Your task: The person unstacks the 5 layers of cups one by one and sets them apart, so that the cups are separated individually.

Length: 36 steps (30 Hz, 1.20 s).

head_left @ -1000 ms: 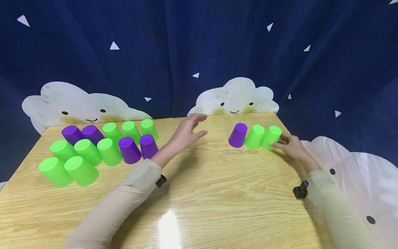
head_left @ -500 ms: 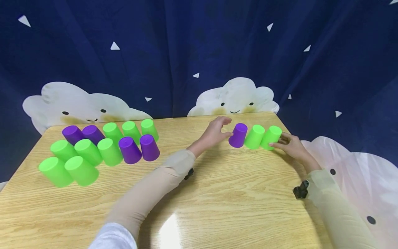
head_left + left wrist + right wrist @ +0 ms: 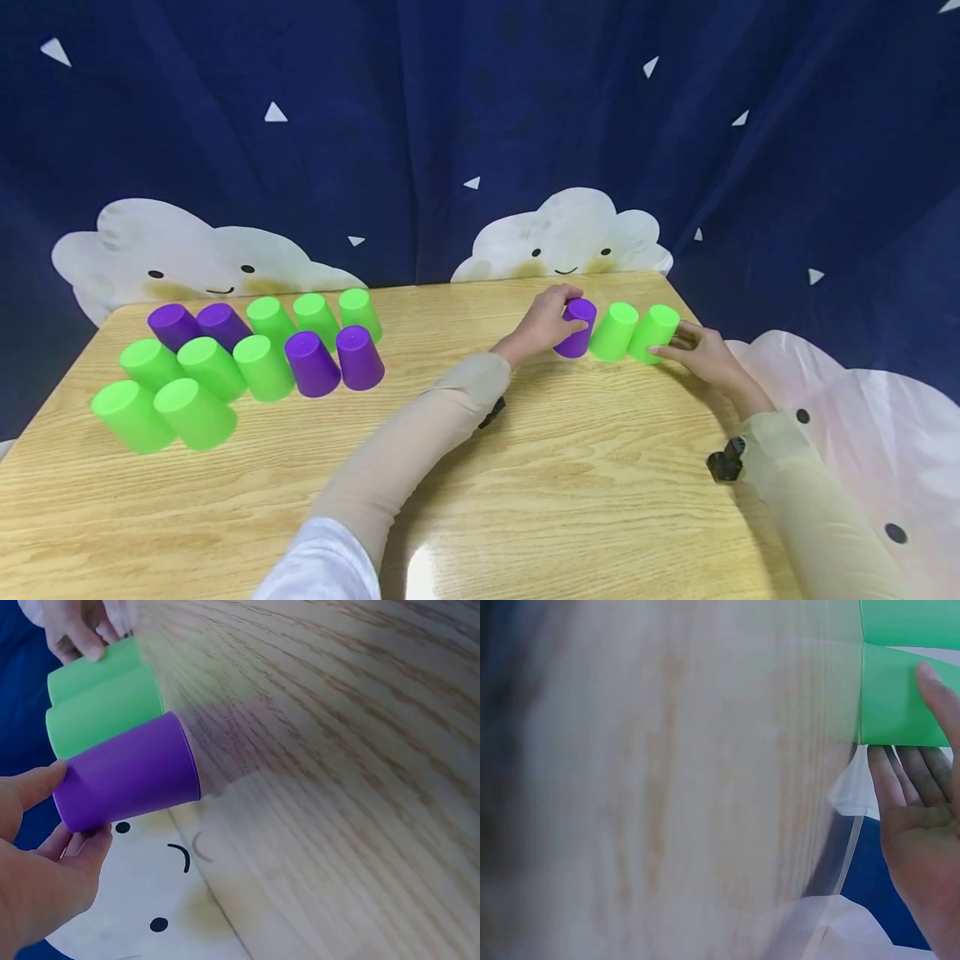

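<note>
In the head view, three upside-down cups stand in a row at the right of the table. The purple cup (image 3: 576,332) is at its left end, where my left hand (image 3: 546,323) grips it between thumb and fingers. A green cup (image 3: 614,332) stands in the middle, close beside it. My right hand (image 3: 703,357) holds the right-end green cup (image 3: 654,335), thumb in front and fingers along its outer side. From the left wrist, the purple cup (image 3: 127,776) shows with the thumb near its closed end. The right wrist view shows the thumb over the green cup (image 3: 896,705).
At the left of the wooden table (image 3: 570,500) stand several more upside-down cups, among them a green cup (image 3: 197,414) in front and a purple cup (image 3: 360,358). A dark blue curtain (image 3: 450,125) with clouds hangs behind the table.
My left hand has moved right from the middle of the table to the purple cup and taken hold of it. The right hand and the cups have stayed in place.
</note>
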Motion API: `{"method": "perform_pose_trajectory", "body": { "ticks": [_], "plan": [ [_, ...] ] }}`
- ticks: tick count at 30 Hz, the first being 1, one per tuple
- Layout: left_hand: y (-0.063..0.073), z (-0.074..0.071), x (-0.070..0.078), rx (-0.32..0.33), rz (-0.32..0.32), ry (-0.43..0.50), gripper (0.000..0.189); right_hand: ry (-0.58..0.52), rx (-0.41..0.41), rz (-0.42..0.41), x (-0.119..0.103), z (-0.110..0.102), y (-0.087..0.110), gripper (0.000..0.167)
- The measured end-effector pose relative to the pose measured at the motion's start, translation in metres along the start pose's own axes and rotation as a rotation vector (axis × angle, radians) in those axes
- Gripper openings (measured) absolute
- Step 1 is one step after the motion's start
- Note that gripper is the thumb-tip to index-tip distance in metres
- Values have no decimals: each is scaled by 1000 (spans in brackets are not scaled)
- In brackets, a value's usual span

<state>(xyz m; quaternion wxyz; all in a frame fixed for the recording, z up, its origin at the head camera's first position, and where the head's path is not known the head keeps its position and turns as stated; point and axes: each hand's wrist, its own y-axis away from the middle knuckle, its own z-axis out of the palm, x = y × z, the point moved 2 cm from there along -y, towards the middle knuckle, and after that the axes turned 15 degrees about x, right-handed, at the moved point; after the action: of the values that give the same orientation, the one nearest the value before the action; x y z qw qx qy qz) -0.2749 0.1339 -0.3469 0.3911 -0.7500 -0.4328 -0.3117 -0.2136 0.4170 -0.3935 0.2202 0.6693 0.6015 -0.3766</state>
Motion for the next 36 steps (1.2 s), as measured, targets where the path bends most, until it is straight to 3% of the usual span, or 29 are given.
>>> {"method": "perform_pose_trajectory", "body": {
  "ticks": [16,25,36],
  "plan": [
    [1,-5,3,-20,9,-16,48,-1,9,-3,1,1,-1,72],
    [14,-37,14,14,47,70,46,5,22,-17,1,-1,0,72],
    [52,-79,23,-19,94,153,46,9,-4,10,-3,-1,1,73]
  ]
}}
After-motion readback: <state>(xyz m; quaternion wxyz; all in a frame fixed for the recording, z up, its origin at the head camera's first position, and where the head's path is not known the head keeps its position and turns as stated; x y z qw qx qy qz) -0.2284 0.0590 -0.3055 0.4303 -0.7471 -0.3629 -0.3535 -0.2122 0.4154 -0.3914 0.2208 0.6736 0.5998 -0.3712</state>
